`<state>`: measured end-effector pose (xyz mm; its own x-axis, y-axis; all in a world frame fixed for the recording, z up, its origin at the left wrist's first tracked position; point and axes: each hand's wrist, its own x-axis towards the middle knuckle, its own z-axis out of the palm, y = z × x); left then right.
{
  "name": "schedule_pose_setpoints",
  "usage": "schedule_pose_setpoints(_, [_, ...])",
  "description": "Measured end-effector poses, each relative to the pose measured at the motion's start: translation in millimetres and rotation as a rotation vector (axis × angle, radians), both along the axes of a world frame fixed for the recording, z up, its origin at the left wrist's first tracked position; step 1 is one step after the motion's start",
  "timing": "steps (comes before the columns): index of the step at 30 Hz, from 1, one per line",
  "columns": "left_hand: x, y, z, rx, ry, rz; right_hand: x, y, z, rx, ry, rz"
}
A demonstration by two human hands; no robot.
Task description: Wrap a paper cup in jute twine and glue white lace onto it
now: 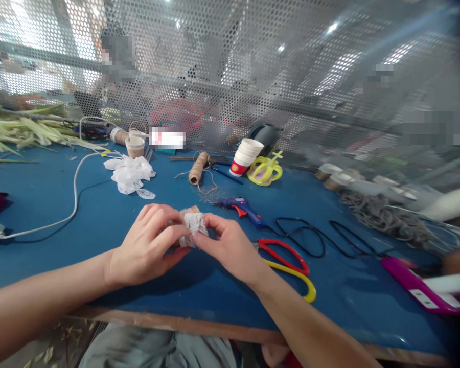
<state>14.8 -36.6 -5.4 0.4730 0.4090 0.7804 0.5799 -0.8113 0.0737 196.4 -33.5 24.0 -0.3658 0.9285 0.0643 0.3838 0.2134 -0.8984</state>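
Observation:
Near the table's front edge, my left hand (147, 245) and my right hand (232, 245) hold a small brown piece with white lace (194, 223) between them. The left fingers wrap round its left side and hide much of it. On the right, thumb and fingertips pinch the lace. Close to my right wrist lie scissors (287, 251) with one red and one yellow handle, their blades hidden by the hand. A blue glue gun (243, 208) rests just beyond my right hand. Farther left is a crumpled heap of white lace (130, 173).
Along the back stand a twine-wrapped cup (135, 146), a spool of twine (198, 168), stacked paper cups (245, 157) and a yellow crown-shaped piece (264, 171). Pale husks (26, 130) lie at the left. Cables run to a purple power strip (421, 286). A perforated metal screen (222, 66) rises behind.

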Motion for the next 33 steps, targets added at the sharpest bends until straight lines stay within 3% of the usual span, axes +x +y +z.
schedule_pose_setpoints(4, [-2,0,3.2,-0.026,-0.042,-0.094,1,-1,1.6,0.053,-0.006,0.042])
schedule_pose_setpoints(7, [-4,1,4.6,-0.188,-0.149,-0.172,1,0,3.4,0.063,-0.020,0.058])
schedule_pose_setpoints(9, [-4,3,5.9,-0.421,-0.292,-0.235,2,0,4.5,0.064,-0.038,0.067])
schedule_pose_setpoints(14, [-4,13,7.7,-1.179,-0.786,-0.332,3,0,6.4,0.063,-0.094,0.103])
schedule_pose_setpoints(18, [-4,19,7.0,-1.512,-1.063,-0.387,3,0,7.0,0.041,-0.095,0.112])
schedule_pose_setpoints(23, [-4,19,7.6,-1.569,-1.038,-0.441,3,1,7.0,0.039,-0.111,0.116])
schedule_pose_setpoints(33, [2,18,-2.3,-1.418,-0.915,-0.282,6,2,7.6,0.020,-0.246,0.119])
